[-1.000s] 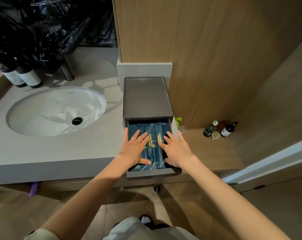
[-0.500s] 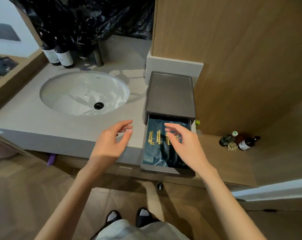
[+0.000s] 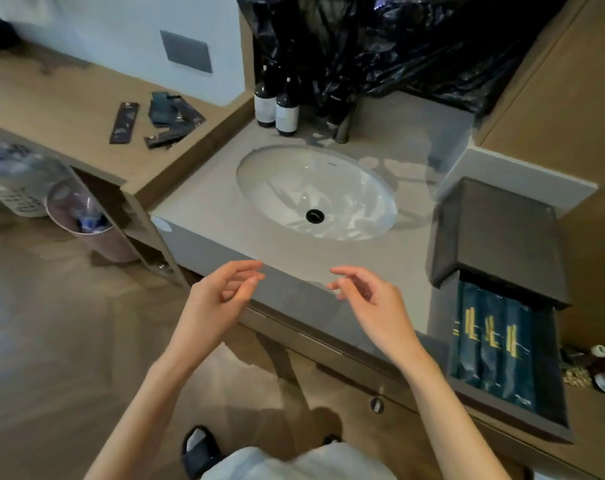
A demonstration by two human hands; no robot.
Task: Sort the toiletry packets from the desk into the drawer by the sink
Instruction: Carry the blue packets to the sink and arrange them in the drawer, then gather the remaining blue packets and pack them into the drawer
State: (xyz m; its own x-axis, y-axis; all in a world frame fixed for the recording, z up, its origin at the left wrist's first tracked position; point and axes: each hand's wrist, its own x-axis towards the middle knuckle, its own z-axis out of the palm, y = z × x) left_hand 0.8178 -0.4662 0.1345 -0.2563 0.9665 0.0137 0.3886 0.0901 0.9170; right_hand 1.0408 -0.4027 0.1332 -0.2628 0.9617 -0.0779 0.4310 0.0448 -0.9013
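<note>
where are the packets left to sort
Upper left of the head view: the loose packets lie on the wooden desk, left of the sink and dark bottles.

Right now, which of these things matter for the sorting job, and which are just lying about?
Job: desk packets, drawer, stowed packets.
Lying about: bottles, sink, bin, black bag.

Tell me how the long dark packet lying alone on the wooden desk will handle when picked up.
The long packet looks thin and flat, so probably light and somewhat floppy, likely to sag if pinched at one end. Its surface shows a faint sheen, so it may be slippery. Lying flush on the desk, it may need an edge lifted first.
</note>
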